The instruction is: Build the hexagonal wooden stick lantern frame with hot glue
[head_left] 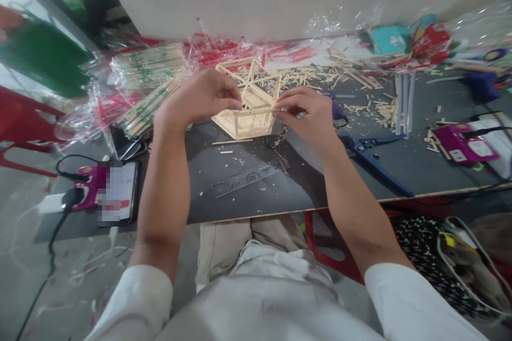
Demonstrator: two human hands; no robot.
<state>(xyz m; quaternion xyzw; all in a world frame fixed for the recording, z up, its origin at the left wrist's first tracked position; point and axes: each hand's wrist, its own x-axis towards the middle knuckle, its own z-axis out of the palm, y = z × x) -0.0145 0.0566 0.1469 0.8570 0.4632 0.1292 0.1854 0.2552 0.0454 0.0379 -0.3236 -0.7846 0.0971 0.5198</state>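
A model frame (255, 129) built of thin wooden sticks stands on the dark tabletop, with crossing sticks over its top. My left hand (206, 93) is at its left side, thumb and fingertips pinched together. From the right, my right hand (306, 112) pinches too, at the frame's upper corner. Between the two hands a thin wooden stick (256, 110) runs along the upper front edge, its ends at my fingertips. In front of the frame lie a loose thin stick (232, 142), a short stick piece (226, 152) and a clear ruler (251, 177).
Blue-handled cutters (376, 162) lie on the right, near a purple power block (466, 143). Cut stick pieces (308, 75) are scattered behind. Bundled sticks in plastic (148, 66) lie at back left. A phone (120, 192) with cables rests at front left.
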